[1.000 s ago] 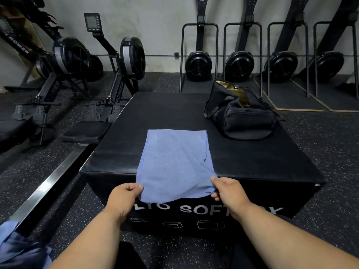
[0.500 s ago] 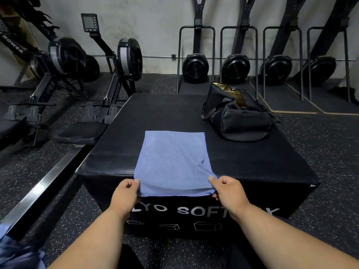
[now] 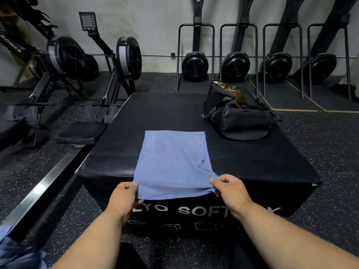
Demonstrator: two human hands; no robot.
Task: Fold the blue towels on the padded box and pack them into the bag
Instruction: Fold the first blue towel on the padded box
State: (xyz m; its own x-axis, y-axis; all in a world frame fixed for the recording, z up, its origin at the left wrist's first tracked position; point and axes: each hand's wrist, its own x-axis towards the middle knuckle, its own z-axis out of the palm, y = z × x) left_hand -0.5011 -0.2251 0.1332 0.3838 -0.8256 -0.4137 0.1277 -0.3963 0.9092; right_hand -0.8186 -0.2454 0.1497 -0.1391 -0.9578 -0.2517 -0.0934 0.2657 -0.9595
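Head view: left hand [image 3: 124, 197] and right hand [image 3: 229, 188] pinch the blue towel [image 3: 171, 162] at the padded box [image 3: 252, 167] near edge; fold in progress, next carry that end to the far edge

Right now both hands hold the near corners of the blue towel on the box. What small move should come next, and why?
Probably lift the near edge and carry it forward onto the far edge. The left hand and right hand each pinch a near corner of the towel, which lies flat and lengthwise on the box, its near end hanging over the front. The bag waits, open on top.
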